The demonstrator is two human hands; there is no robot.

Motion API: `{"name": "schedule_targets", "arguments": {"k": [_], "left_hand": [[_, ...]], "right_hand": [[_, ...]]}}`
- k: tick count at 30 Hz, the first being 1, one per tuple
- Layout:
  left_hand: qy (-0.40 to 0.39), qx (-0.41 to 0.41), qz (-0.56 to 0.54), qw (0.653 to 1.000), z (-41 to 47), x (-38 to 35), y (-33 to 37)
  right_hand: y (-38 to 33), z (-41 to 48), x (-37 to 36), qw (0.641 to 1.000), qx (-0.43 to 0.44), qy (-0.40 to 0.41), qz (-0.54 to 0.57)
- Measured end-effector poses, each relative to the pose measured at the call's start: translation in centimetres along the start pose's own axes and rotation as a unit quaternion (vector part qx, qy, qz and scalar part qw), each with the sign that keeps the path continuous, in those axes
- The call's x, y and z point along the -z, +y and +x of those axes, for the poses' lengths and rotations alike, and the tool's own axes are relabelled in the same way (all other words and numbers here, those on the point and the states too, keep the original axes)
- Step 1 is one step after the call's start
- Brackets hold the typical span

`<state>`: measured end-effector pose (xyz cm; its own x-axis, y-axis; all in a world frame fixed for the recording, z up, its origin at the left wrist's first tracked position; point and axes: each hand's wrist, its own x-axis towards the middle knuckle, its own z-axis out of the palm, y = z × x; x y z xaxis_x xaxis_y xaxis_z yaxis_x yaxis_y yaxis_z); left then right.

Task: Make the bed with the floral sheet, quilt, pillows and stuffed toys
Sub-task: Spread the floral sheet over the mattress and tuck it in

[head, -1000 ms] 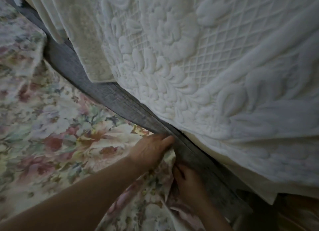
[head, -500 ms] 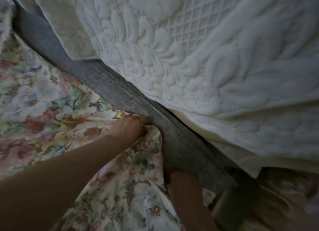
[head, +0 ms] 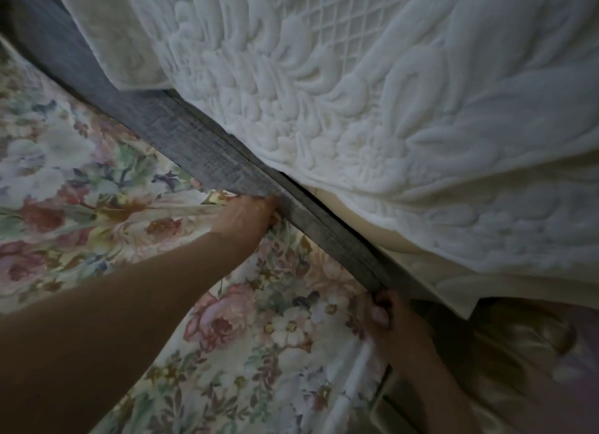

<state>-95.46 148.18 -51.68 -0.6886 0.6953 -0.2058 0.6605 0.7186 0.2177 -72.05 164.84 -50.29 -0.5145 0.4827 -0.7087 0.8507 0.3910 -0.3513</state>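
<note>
1. grey wood runs corner to corner across the view: a bed rail [head: 201, 141], with the sheet [head: 97, 190] on the near side and the quilt [head: 389, 93] heaped over the far side.
2. the sheet lies spread on the mattress, its far edge right against the rail. it is fairly smooth on the left, with creases fanning toward the left hand [head: 249, 216].
3. the left hand lies knuckles up on the sheet, fingers pushed down into the gap beside the rail. the tips are hidden there, so i cannot tell whether they pinch cloth or only press it.
4. the right hand [head: 398, 320] is lower along the rail, near its end. its thumb and fingers are curled on a fold of sheet just at the wood.
5. the quilt is white, stitched in flowers and a lattice. it hangs over the rail and does not yet cover the bed. a cream layer [head: 350, 229] shows under its edge.
6. no pillows or toys are in view. a shiny cloth [head: 525, 352] shows at the lower right, too blurred to name.
7. step in hand, as i judge it: tucking the sheet's edge down between mattress and rail. this is early in the task, with quilt, pillows and toys all to come.
8. the next move probably calls for working both hands along the rail, feeding the slack down evenly so the creases pull flat, and seating the corner under the right hand. after that the quilt can be drawn across.
</note>
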Motion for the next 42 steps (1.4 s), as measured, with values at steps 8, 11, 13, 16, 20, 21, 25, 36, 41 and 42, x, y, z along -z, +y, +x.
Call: {"name": "schedule_targets", "arguments": {"k": [8,11,13,16,20,21,25,36,41,42], "left_hand": [[-0.082,0.037,0.03,0.995,1.6,-0.6,0.0],[-0.116,0.039,0.026,0.992,2.1,-0.9,-0.3],[-0.142,0.051,0.022,0.988,2.5,-0.6,-0.2],[-0.161,0.057,0.013,0.985,2.6,-0.1,0.1],[-0.145,0.044,0.044,0.987,2.2,-0.2,0.4],[-0.145,0.044,0.053,0.987,2.0,-0.2,0.4],[-0.119,-0.013,0.041,0.992,-0.1,0.3,2.0],[-0.073,-0.192,-0.099,0.974,-4.0,-1.6,10.5],[-0.08,-0.14,-0.093,0.982,-2.8,-3.7,9.5],[-0.088,-0.142,-0.093,0.981,-2.8,-4.0,9.4]], "right_hand": [[0.2,-0.4,6.0,0.955,-0.041,-0.002,-0.294],[-1.0,0.5,4.6,0.984,0.036,-0.034,-0.171],[-1.4,0.3,2.4,0.986,0.031,-0.096,-0.135],[-2.9,-0.8,0.9,0.982,0.024,-0.152,-0.113],[-4.0,-1.7,0.1,0.979,0.087,-0.159,-0.089],[-4.1,-1.8,0.0,0.98,0.098,-0.147,-0.095],[-3.7,-1.5,-0.1,0.979,0.08,-0.145,-0.114],[5.3,-2.0,3.4,0.942,-0.067,-0.025,-0.328],[4.0,-1.0,1.7,0.956,-0.043,0.165,-0.24],[3.6,-1.0,0.9,0.959,-0.021,0.184,-0.214]]}}
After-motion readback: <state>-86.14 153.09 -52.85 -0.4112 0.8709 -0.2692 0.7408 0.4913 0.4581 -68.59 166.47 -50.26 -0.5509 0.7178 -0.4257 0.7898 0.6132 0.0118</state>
